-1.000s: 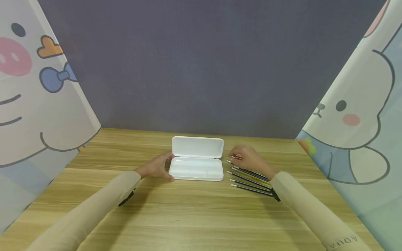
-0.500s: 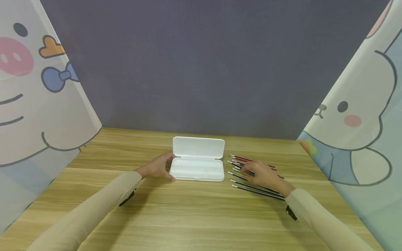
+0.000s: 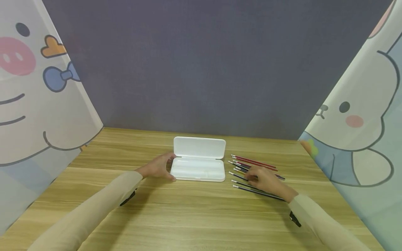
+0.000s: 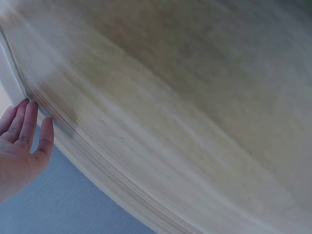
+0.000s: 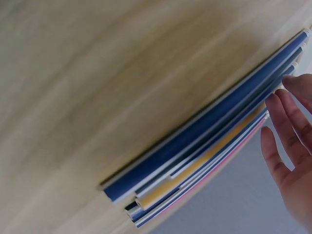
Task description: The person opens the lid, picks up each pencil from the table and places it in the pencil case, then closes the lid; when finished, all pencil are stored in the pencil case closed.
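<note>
A white pencil case lies with its lid raised, its inside showing no pencils. My left hand holds the case's left end, thumb at the front corner and fingers at the back; its fingertips also meet the case edge in the left wrist view. To the right, several pencils with white eraser ends lie fanned out: red pencils at the back, dark pencils in front. My right hand is over the middle ones, pinching a dark blue pencil. A yellow pencil lies beside it.
The wooden table meets a dark grey panel at the back. Cartoon-printed panels stand on the left and right.
My right hand has moved from the red pencils toward the front and right, over the dark ones. Two red pencils now lie uncovered at the back. My left hand has stayed at the case.
</note>
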